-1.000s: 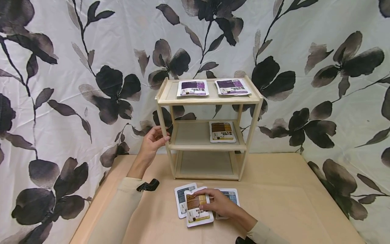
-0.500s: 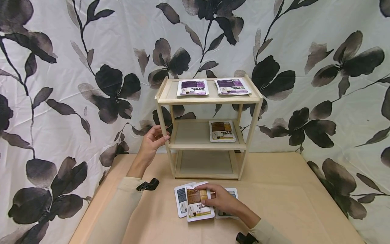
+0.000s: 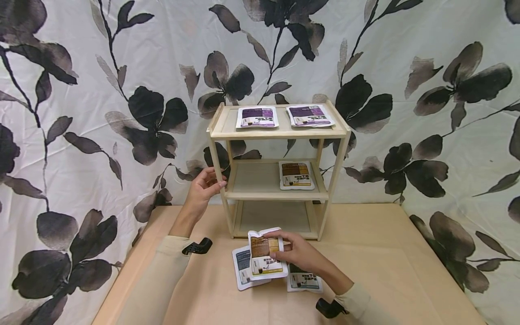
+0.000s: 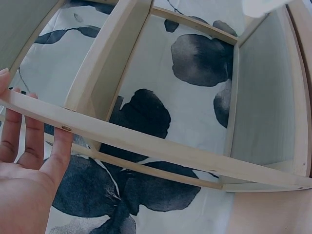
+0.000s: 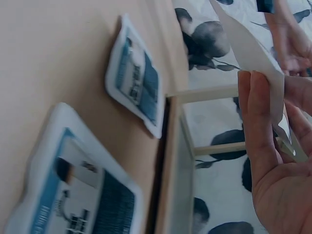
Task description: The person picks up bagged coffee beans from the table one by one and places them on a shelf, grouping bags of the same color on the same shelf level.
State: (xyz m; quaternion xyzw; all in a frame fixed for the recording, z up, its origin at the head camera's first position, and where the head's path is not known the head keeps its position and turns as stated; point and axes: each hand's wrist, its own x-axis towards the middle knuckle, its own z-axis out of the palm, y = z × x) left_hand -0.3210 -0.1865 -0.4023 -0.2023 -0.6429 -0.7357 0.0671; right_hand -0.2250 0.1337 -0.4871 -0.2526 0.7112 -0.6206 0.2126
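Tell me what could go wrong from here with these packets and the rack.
The right grip pinches the brown packet by one side, so it might twist or slip.

The left grip holds the rack at a post; a tug could shift it and the purple packets lying near the top shelf's front edge.

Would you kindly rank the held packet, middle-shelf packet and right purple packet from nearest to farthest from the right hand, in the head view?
1. Held packet: in the right hand.
2. Middle-shelf packet: on the right side.
3. Right purple packet: on the top shelf.
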